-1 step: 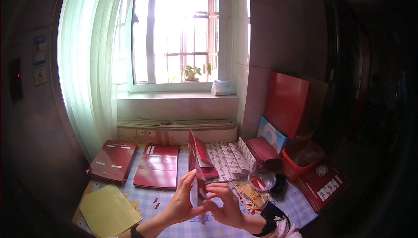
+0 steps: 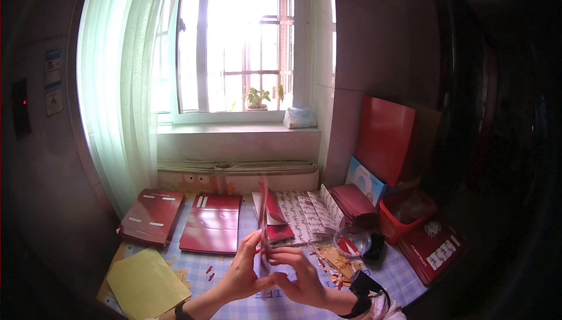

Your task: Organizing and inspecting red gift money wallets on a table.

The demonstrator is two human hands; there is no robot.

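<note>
A dark red card sheet (image 2: 264, 239) stands upright over the table, seen almost edge-on and a little blurred. My left hand (image 2: 237, 276) grips its left face, with the fingertips against it. From the other side my right hand (image 2: 300, 274) presses bent fingers on the same sheet. Right behind it lie other red card pieces (image 2: 280, 232), partly hidden by the sheet, on white sheets (image 2: 295, 209) with a small dark pattern.
Left are two stacks of dark red cards, one (image 2: 209, 223) beside the other (image 2: 153, 216), and yellow paper (image 2: 146, 282). A clear round container (image 2: 354, 241), small red and gold scraps (image 2: 336, 267), a red basket (image 2: 404, 226) and a printed red folder (image 2: 430, 250) are right.
The held sheet has turned more edge-on, and its top has swung slightly to the right. My right fingers have shifted a little to the left along it.
</note>
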